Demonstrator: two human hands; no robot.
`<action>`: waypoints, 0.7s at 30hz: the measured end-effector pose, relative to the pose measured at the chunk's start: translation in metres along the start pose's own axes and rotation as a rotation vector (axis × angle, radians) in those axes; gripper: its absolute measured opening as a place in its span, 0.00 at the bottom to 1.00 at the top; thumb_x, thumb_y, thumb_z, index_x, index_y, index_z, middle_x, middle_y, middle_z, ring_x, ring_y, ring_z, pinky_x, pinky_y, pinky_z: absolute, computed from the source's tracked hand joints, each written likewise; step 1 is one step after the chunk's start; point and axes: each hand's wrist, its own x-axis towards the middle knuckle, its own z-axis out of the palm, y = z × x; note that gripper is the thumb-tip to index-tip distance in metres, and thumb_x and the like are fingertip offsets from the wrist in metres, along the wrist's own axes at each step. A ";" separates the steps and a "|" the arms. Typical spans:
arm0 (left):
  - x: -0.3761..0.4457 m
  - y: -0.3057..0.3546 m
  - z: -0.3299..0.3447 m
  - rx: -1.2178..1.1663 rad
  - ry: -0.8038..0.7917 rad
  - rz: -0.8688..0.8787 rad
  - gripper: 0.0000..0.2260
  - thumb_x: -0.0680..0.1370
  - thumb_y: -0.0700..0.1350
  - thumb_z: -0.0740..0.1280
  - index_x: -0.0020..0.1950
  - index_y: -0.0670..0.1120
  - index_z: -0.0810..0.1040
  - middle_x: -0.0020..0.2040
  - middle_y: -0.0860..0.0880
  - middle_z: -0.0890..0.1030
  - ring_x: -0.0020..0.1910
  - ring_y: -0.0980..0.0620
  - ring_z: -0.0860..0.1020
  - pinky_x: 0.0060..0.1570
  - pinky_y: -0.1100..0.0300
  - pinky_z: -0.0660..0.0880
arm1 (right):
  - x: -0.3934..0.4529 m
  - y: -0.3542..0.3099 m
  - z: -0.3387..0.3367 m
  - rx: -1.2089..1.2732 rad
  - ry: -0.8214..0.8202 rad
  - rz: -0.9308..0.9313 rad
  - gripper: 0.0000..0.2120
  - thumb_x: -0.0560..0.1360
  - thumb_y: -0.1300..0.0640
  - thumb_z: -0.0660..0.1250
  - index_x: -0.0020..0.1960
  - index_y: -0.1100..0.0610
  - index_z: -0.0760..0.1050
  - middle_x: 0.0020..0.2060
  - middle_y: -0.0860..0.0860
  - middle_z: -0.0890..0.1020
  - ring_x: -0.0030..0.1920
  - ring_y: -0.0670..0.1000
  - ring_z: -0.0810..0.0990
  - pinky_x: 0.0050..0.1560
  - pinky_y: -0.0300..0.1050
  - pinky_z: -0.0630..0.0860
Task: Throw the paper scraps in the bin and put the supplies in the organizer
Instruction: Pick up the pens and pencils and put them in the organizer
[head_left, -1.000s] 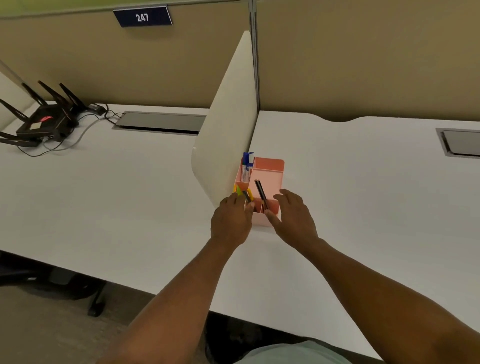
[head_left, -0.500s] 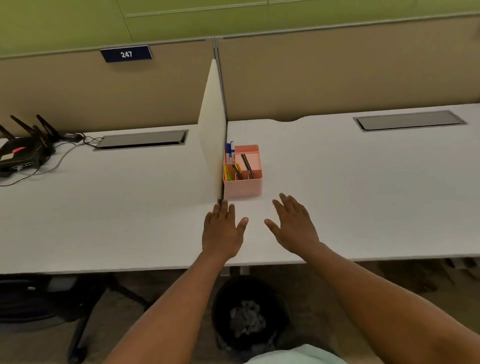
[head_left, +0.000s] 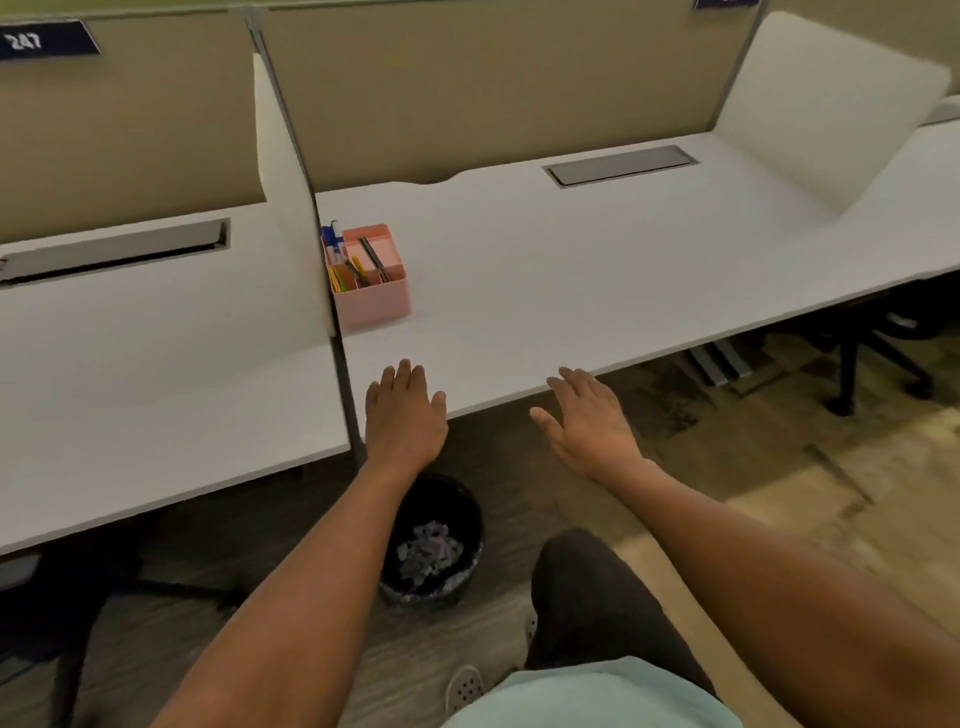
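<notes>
The left hand (head_left: 405, 415) lay palm-down with fingers straight and held together, its fingertips over the near edge of the white laminate desk (head_left: 597, 270), holding nothing; whether it touched the surface could not be told. The right hand (head_left: 589, 421) hovered beside it at the desk's front edge, fingers spread and relaxed, likewise empty. Beyond the left hand stood the pink rectangular plastic organizer (head_left: 371, 301), set just beside the white upright divider panel (head_left: 291, 208); its compartments held blue-capped markers (head_left: 332, 241), a yellow-handled tool (head_left: 358, 265) and dark slender pens (head_left: 375, 257). Under the desk edge, below the left forearm, stood the round black waste bin (head_left: 434, 551), with a heap of grey paper scraps (head_left: 428, 551) inside it. No loose scrap or supply showed on the visible desktop, so both parts of the task appeared complete. The step in hand was judged to be a final check: it would be done well by drawing both hands clear without brushing the organizer, then scanning the desk and the wood-effect floor (head_left: 779, 467) around the bin for any stray scrap.
</notes>
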 end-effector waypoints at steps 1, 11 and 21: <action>-0.006 0.006 0.005 -0.017 0.001 0.011 0.24 0.83 0.52 0.53 0.77 0.43 0.59 0.78 0.44 0.58 0.78 0.44 0.54 0.77 0.47 0.50 | -0.007 0.007 0.002 -0.002 0.002 0.006 0.29 0.80 0.38 0.50 0.75 0.52 0.59 0.76 0.51 0.59 0.77 0.54 0.54 0.77 0.54 0.52; -0.065 0.033 0.081 -0.235 0.033 0.053 0.13 0.80 0.46 0.61 0.60 0.44 0.80 0.54 0.46 0.83 0.56 0.47 0.79 0.60 0.51 0.73 | -0.052 0.092 0.067 0.025 -0.130 0.051 0.16 0.82 0.49 0.54 0.61 0.54 0.76 0.65 0.54 0.76 0.68 0.54 0.70 0.70 0.52 0.64; -0.092 0.075 0.272 -0.203 -0.241 -0.130 0.13 0.78 0.45 0.61 0.55 0.42 0.81 0.51 0.42 0.84 0.52 0.41 0.80 0.51 0.51 0.77 | -0.061 0.217 0.188 0.205 -0.327 0.185 0.14 0.82 0.54 0.56 0.52 0.61 0.78 0.46 0.59 0.82 0.50 0.60 0.78 0.50 0.49 0.71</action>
